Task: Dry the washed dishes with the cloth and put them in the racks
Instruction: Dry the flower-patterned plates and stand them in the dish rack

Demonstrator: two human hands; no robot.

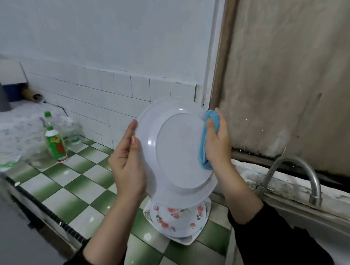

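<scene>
We see a big pale wall [94,28] behind both hands, with white tiles low down. A rough brown board [293,77] stands behind the right hand.

Under the hands is the surface [71,190], with green and white squares. It runs from below the left hand out to the far left.

A bent metal tap [317,186] is to the right of the right hand and a bit lower.

The white plate [179,148] is up in the air between the two hands. It stands on its edge and its bottom side faces us.

The left hand [128,162] grips the plate's left edge. Its thumb lies on the side facing us, and one finger points up along the rim.

The right hand [218,138] is at the plate's right edge. It is closed around the blue cloth [204,159], with the thumb curled over it. The cloth is pressed on the plate, from the top right rim down the right side.

Right under the plate and between the two wrists, a bowl with pink flowers [176,218] sits upside down. It rests on a square white dish [185,240] on the surface.

Well to the left of the left hand stands a green bottle [56,145] with a white cap. Just behind it is a clear bottle [48,118] with a green cap.
</scene>
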